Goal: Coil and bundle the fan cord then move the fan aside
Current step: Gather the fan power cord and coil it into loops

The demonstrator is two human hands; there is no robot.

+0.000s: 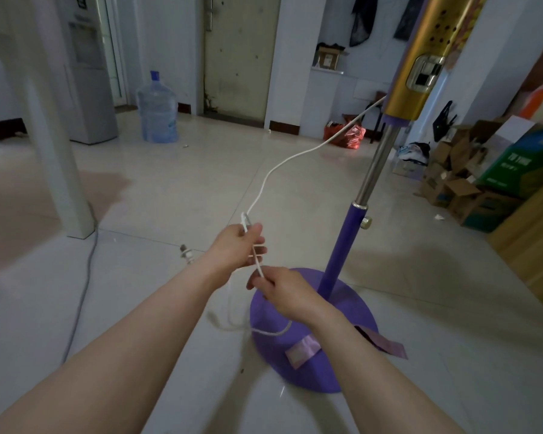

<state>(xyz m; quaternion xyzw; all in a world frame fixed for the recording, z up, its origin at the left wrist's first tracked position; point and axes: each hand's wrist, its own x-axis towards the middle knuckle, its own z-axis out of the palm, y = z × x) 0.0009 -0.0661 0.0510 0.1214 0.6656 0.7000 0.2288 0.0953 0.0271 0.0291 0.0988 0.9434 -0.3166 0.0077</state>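
Two hands are working the white fan cord (290,158): our left hand (237,247) is pinching a small coil, our right hand (282,288) is pinching the strand just below. The cord is running far right to the fan (347,245), standing on our right.

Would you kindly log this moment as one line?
phase: coiling | left hand: gripping folded cord | right hand: pinching cord | fan base: on floor, unmoved
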